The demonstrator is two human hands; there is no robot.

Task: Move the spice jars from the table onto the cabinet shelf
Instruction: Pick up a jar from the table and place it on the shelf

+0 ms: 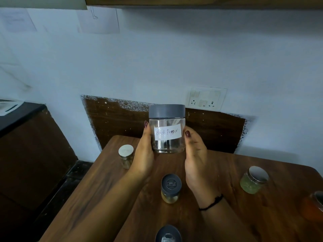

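A clear plastic jar point(167, 130) with a grey lid and a white label reading "Black Pepper" is held upright above the wooden table point(218, 206). My left hand point(144, 152) grips its left side and my right hand point(194, 158) its right side. On the table stand a small jar with a silver lid point(125, 155) at the left, a dark-lidded jar point(171, 188) between my wrists, a greenish jar point(253, 179) at the right, an orange jar point(314, 205) at the right edge, and another dark lid point(168, 234) at the bottom edge.
The underside of a wooden cabinet point(192, 1) runs along the top of the view. A switch and socket plate point(206, 99) is on the white wall behind the table. A dark counter point(19, 116) stands at the left, with floor between it and the table.
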